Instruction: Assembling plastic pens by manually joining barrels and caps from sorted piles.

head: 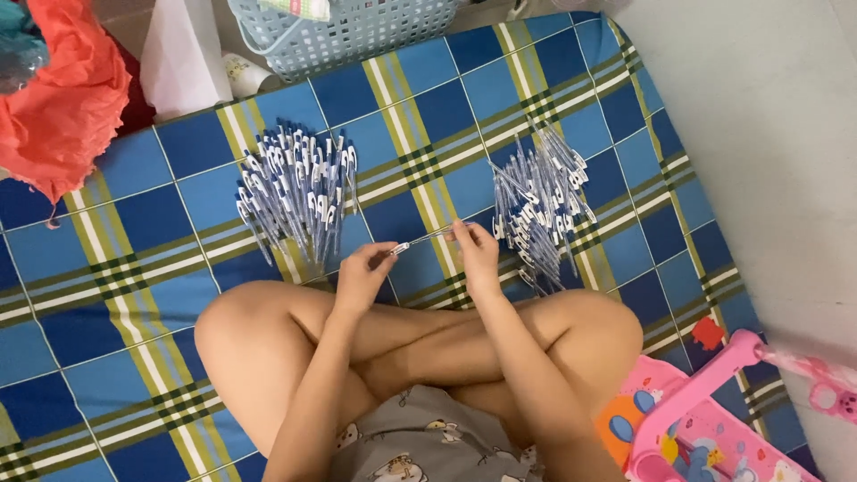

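I sit cross-legged on a blue, green and white checked mat [134, 295]. My left hand [361, 272] and my right hand [476, 252] hold one clear pen [421, 239] between them, each pinching an end, just above my knees. A pile of clear pens with blue and white caps [299, 187] lies on the mat to the left of my hands. A second pile of similar pens [540, 201] lies to the right, close to my right hand.
A light blue plastic basket [344, 31] stands at the mat's far edge, beside a white bag [183, 54]. Orange-red cloth [58, 98] lies at the upper left. A pink toy [705, 411] sits at the lower right, by a pale floor [768, 134].
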